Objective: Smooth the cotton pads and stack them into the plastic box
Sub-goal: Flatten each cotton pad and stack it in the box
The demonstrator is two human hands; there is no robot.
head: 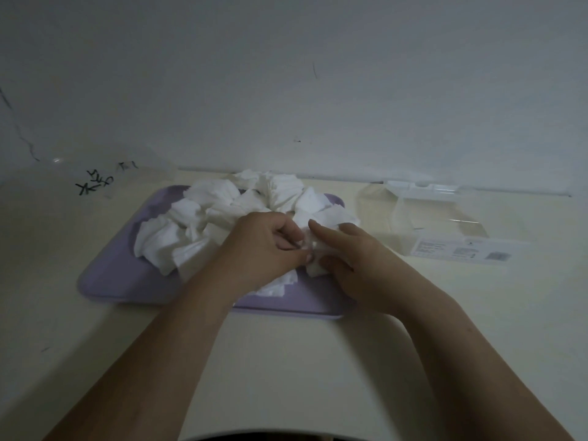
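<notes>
- Your cream table (286, 361) meets a pale wall (286, 74); black scribbles (95, 183) sit at 10 o'clock.
- Your left hand (264, 249) and right hand (353, 259) both pinch one cotton pad (313, 253) above the lilac tray (121, 281).
- The pad is crumpled, so its long axis can't be read.
- The heap of pads (222, 211) lies at 12 o'clock of your hands.
- The plastic box (439, 218) sits at 3 o'clock of the tray.

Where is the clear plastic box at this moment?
In the head view the plastic box stands on the table at the right, beside the purple tray, beyond the right hand.

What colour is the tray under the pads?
Pale lilac, plain; the tray shows in the head view, the only one.
</notes>
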